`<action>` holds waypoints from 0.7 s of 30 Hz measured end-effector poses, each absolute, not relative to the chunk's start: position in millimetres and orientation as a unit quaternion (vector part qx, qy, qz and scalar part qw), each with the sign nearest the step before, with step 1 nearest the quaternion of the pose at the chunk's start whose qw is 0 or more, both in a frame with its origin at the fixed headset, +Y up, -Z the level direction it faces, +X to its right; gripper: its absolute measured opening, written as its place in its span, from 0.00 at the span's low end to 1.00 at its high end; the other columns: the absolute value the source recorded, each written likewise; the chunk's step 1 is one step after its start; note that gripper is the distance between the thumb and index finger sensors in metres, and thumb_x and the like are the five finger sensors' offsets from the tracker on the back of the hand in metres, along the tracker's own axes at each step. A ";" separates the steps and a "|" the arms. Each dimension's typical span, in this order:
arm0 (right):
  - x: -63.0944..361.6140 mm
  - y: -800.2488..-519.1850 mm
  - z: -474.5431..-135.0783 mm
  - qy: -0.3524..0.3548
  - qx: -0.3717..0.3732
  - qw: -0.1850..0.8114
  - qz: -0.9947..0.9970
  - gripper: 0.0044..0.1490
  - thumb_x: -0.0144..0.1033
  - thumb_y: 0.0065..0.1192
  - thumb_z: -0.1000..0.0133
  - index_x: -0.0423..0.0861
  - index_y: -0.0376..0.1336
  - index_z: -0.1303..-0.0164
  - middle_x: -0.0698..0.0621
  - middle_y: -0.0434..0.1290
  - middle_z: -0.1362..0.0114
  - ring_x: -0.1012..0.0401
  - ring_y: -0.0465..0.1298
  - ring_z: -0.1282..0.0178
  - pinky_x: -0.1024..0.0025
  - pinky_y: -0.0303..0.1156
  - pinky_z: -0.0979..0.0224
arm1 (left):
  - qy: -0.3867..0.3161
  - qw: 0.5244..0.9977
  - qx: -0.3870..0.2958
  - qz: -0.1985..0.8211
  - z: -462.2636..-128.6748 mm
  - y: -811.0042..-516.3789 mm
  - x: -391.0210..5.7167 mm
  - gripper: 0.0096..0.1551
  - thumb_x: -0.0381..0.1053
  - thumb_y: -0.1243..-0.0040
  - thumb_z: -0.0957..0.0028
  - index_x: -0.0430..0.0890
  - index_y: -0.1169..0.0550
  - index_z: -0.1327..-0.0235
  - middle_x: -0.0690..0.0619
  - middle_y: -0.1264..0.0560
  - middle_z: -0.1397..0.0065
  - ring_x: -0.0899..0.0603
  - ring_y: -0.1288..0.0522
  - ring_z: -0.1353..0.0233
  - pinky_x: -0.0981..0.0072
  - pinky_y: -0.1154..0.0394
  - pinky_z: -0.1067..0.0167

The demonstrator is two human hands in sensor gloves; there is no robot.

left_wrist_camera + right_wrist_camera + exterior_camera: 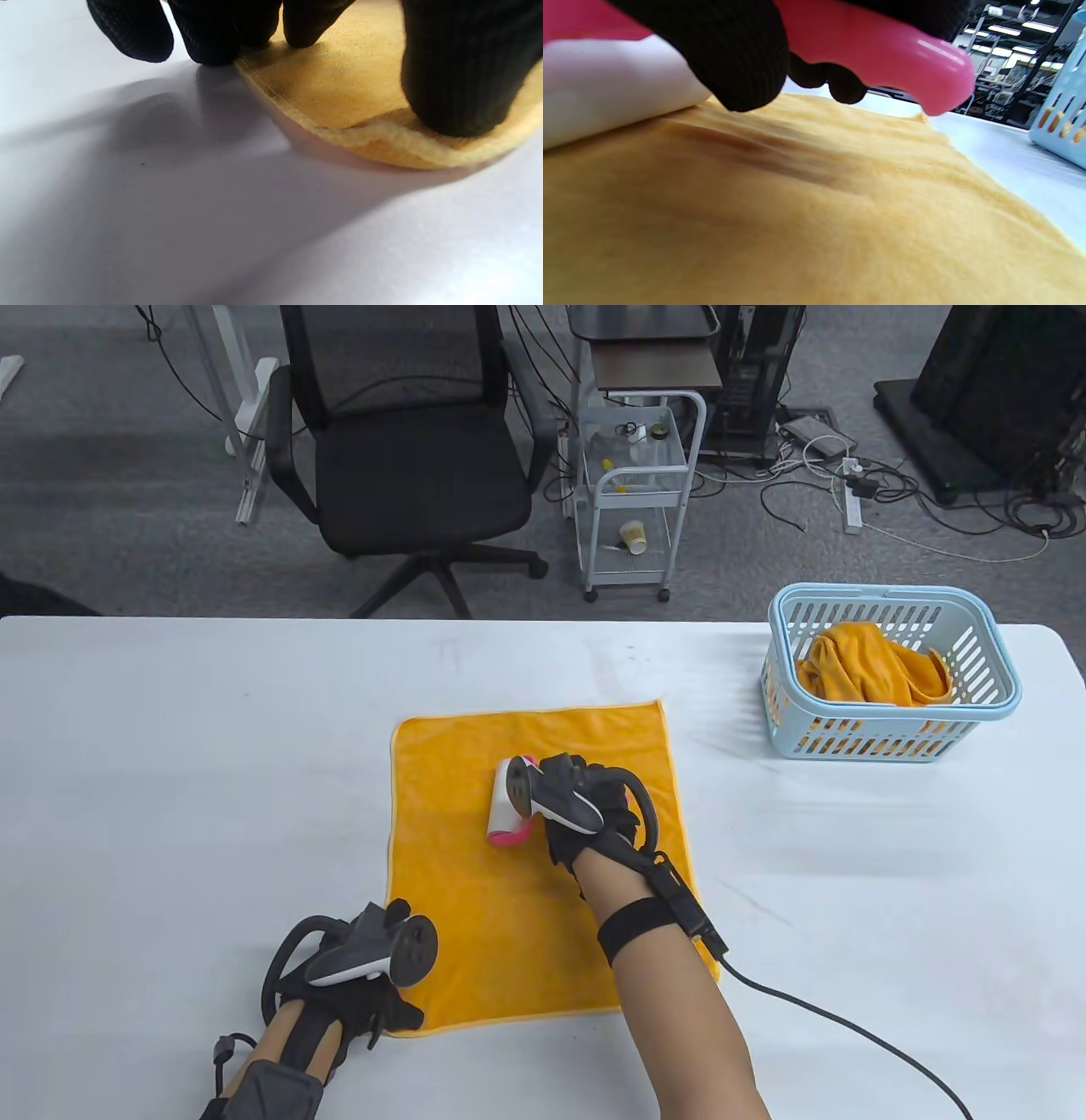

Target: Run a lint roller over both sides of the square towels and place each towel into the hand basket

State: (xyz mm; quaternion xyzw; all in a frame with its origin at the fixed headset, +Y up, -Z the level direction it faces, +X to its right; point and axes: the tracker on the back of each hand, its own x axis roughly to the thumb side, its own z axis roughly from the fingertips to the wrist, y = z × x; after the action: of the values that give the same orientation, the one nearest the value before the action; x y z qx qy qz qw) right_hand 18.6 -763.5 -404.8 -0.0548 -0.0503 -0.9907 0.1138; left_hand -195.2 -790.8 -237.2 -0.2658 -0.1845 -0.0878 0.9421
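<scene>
An orange towel (534, 874) lies spread flat on the white table (170, 780), near the middle of its front half. The right hand (585, 814) has its fingers curled round the pink handle of a lint roller (512, 813), whose white drum rests on the cloth a little above the towel's centre; in the right wrist view the drum touches the fabric and faint ridges run across the pile just beside it.

The left hand (348, 984) sits at the towel's near left corner, fingertips (454, 84) bent down and pressing on the hem, holding nothing (likely an anchor, so the sticky drum cannot drag or lift the cloth as it rolls). The corner's edge bulges up slightly under that pressure.

A light blue basket (976, 704) stands well apart at the table's far right, within the right arm's reach, and another orange towel (865, 670) is already crumpled inside it. Which side of the flat towel is being rolled cannot be told.
</scene>
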 end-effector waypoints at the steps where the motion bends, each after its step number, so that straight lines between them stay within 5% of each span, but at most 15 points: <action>1: 24.4 -763.0 -406.5 -0.048 -0.047 0.117 -0.991 0.41 0.35 0.72 0.44 0.56 0.56 0.21 0.46 0.66 0.21 0.45 0.72 0.25 0.41 0.67 0.26 | -0.185 0.942 -0.266 -0.088 -237.3 -790.6 -195.3 0.61 0.71 0.28 0.67 0.52 0.41 0.22 0.43 0.49 0.12 0.29 0.40 0.17 0.28 0.38 0.27; 12: 123.9 -748.2 -411.6 -0.071 0.062 0.228 -0.969 0.37 0.31 0.75 0.46 0.57 0.63 0.26 0.48 0.70 0.24 0.45 0.72 0.26 0.39 0.66 0.26 | -0.184 0.942 -0.266 -0.090 -237.4 -790.3 -195.0 0.61 0.71 0.28 0.67 0.52 0.41 0.22 0.43 0.49 0.12 0.29 0.40 0.17 0.28 0.38 0.27; 21: 57.1 -736.4 -369.9 -0.028 -0.093 0.114 -0.989 0.39 0.34 0.76 0.47 0.56 0.62 0.24 0.46 0.70 0.24 0.45 0.73 0.26 0.41 0.69 0.28 | -0.183 0.942 -0.265 -0.091 -237.4 -789.9 -195.2 0.61 0.71 0.28 0.67 0.52 0.41 0.22 0.44 0.49 0.12 0.30 0.39 0.17 0.28 0.38 0.27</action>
State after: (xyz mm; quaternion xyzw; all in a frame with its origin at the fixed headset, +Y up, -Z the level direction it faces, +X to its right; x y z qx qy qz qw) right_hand 57.1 -736.4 -369.9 -0.0932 -0.0280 -0.9887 0.1144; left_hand -195.2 -789.9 -237.4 -0.2654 -0.1832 -0.0907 0.9422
